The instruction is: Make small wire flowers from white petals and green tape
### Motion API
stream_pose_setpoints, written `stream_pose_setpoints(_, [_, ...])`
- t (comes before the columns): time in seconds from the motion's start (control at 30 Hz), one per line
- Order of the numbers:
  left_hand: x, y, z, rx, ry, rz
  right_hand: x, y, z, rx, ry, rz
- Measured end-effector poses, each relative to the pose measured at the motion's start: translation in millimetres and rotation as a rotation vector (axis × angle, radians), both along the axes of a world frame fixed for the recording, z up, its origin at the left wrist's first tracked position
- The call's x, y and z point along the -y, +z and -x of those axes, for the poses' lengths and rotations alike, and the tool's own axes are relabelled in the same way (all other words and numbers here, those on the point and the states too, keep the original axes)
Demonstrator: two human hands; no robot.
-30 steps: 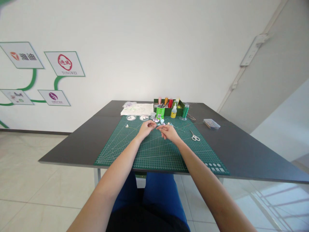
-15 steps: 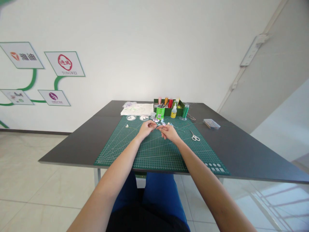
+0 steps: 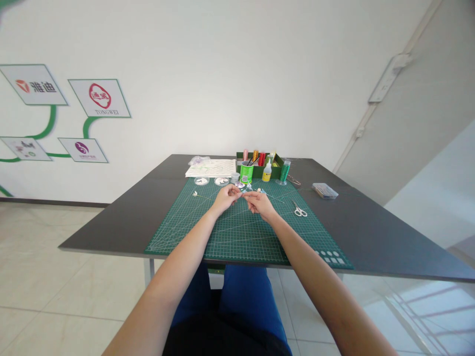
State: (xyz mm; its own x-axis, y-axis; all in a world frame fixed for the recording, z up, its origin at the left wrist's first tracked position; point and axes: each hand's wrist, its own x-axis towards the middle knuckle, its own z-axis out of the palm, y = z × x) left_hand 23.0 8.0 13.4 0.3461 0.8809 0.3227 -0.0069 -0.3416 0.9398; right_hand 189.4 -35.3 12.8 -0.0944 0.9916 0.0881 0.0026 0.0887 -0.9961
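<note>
Over the middle of the cutting mat (image 3: 241, 232), my left hand (image 3: 225, 198) and my right hand (image 3: 259, 203) meet at the fingertips. Both are closed in a pinch around a small pale-blue, flower-like piece (image 3: 244, 190); the fingers cover much of it, so its exact kind is unclear. Just beyond the hands stands a green tub (image 3: 246, 174) with dark-handled tools in it. Right of my right hand, a small flower on a thin stem (image 3: 261, 190) lies on the mat. Another white flower (image 3: 195, 194) with a thin stem lies to the left.
White-handled scissors (image 3: 300, 211) lie at the mat's right. Behind are two shallow dishes (image 3: 202, 181), a glue bottle (image 3: 266, 172), a green thread spool (image 3: 285, 173) and a dark green box (image 3: 276, 170) of spools. A clear plastic case (image 3: 325, 190) sits farther right, white sheets (image 3: 211, 167) back left.
The fingertips have shifted slightly, and the pale piece between them has turned, showing less of itself beside my right fingers. Both hands stay pinched in nearly the same place.
</note>
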Motion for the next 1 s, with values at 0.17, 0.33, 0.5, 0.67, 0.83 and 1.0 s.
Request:
stream_pose_setpoints(0.17, [-1.1, -1.2, -0.8, 0.016, 0.011, -0.015, -1.6, -1.6, 0.2, -0.001, 0.000, -0.003])
stream_pose_setpoints(0.33, [0.4, -0.3, -1.7, 0.043, -0.001, 0.014, -2.4, -1.9, 0.3, 0.000, 0.000, -0.002])
stream_pose_setpoints(0.5, [2.8, 1.7, -2.0, 0.050, -0.003, 0.055, -0.3, 0.0, 0.9, -0.007, 0.004, -0.013])
stream_pose_setpoints(0.67, [0.2, -1.1, -3.0, 0.054, 0.006, 0.086, 1.3, 1.7, 1.0, -0.009, 0.002, -0.015])
stream_pose_setpoints(0.83, [-1.2, -2.3, -3.4, 0.049, 0.001, 0.075, 0.9, 1.2, 0.7, -0.011, 0.006, -0.017])
stream_pose_setpoints(1.0, [0.5, -0.5, -3.5, 0.038, 0.013, 0.051, -0.8, -1.2, 0.6, -0.006, 0.001, -0.028])
